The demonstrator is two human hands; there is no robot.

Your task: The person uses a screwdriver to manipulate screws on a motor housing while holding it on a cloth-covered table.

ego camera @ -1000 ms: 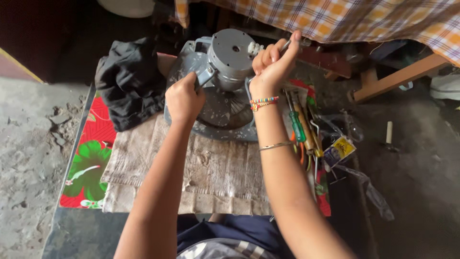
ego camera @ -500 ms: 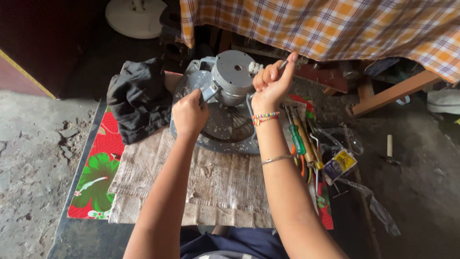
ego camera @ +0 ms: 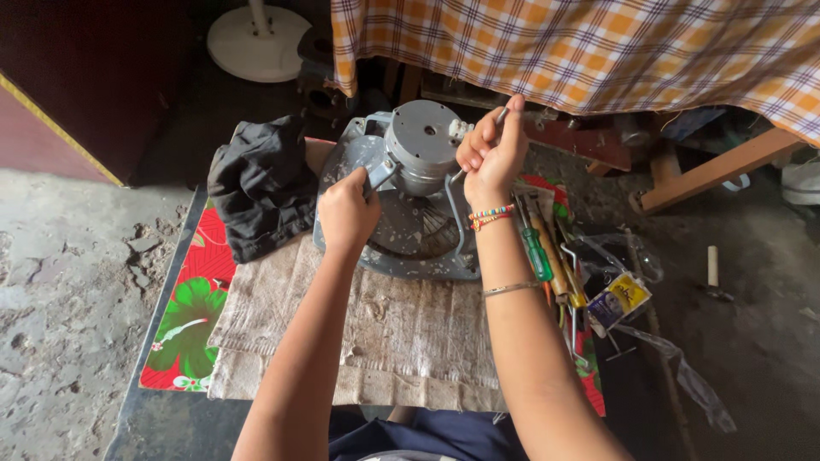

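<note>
Left hand (ego camera: 346, 213) fisted round a bracket arm of the grey fan motor (ego camera: 418, 158) at frame centre on the tabletop (ego camera: 401, 333), right hand (ego camera: 494, 154) clenched on a thin metal tool (ego camera: 500, 117) beside it.

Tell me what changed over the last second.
Hardly anything. The right hand lifted its thin metal tool slightly beside the grey round fan motor. The left hand kept gripping the motor's grey bracket arm. Black cloth and screwdrivers stayed put.
</note>
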